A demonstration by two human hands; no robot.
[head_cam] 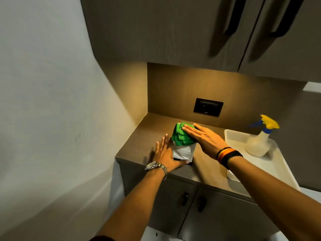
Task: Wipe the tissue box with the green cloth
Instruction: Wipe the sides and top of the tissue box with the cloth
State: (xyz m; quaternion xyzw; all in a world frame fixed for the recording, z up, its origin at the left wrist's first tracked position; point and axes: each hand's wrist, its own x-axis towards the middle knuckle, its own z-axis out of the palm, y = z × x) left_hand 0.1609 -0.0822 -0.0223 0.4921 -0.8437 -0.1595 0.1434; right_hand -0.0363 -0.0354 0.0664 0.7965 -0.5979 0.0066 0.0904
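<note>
1. Tissue box is sitting on the desk, left of the white tray.
2. Right hand is pressing the green cloth flat on the box top, fingers extended, not gripping.
3. Left hand is bracing the box's left side, fingers loosely open.
4. Risk: a hard push may be sliding the box off the near desk edge, or the unclamped cloth slipping off.

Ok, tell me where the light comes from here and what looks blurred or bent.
Head view: a warm under-cabinet glow lights the brown wood-grain counter and folded green cloth; the dark upper cabinet handles smear with motion blur; wide-angle distortion bends the white wall.
</note>
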